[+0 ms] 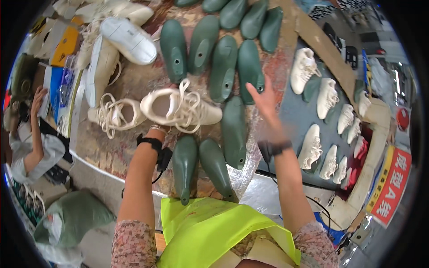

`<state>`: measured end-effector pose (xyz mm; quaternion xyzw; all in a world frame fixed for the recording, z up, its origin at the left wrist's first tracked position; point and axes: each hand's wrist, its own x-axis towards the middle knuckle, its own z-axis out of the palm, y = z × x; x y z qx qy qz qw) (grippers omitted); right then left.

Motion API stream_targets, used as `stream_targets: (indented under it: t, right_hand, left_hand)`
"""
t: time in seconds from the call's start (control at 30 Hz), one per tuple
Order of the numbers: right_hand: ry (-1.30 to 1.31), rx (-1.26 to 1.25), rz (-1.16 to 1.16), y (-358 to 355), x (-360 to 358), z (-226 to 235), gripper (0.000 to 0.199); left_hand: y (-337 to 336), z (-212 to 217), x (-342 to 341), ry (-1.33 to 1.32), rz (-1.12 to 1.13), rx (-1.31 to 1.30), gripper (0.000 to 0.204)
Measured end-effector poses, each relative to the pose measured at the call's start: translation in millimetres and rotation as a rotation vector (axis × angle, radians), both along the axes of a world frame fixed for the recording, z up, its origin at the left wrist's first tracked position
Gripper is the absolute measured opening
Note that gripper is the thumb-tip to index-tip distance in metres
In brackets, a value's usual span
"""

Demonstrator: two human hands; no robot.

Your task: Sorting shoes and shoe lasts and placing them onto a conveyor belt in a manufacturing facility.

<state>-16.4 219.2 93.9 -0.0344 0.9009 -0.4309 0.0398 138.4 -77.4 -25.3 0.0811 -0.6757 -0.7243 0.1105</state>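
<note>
The left hand point(157, 128) is mostly hidden under the shoe point(181, 109) — its grip I can't tell. The right hand point(264, 96) spreads, unclosed, at a last point(249, 64) on the worktop point(144, 79); crowded neighbouring lasts point(223, 64) could get knocked if it sweeps sideways.

A green sack point(79, 216) sits on the floor point(99, 177) at lower left, and a red sign point(388, 185) shows far right.

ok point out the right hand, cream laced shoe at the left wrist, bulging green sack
Right hand point(267, 103): head view, its back
Cream laced shoe point(183, 108): head view, its laces
Bulging green sack point(77, 218): head view, its side
</note>
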Motion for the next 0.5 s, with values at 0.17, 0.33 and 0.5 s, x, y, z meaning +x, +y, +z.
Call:
stream_targets:
  t: [0.17,0.33,0.5]
  right_hand:
    - [-0.169,-0.260,-0.243,40.7,7.5,16.9,0.063]
    - [-0.314,-0.712,-0.416,92.9,93.2,53.0,0.049]
    - [-0.044,-0.343,-0.549,203.5,152.9,27.6,0.053]
  left_hand:
    - [34.9,73.7,-21.9,0.143,-0.033,-1.247,0.039]
    - [-31.0,-5.6,6.1,-0.038,0.147,0.335,0.024]
    - [15.8,25.7,-12.2,0.017,-0.121,-0.609,0.061]
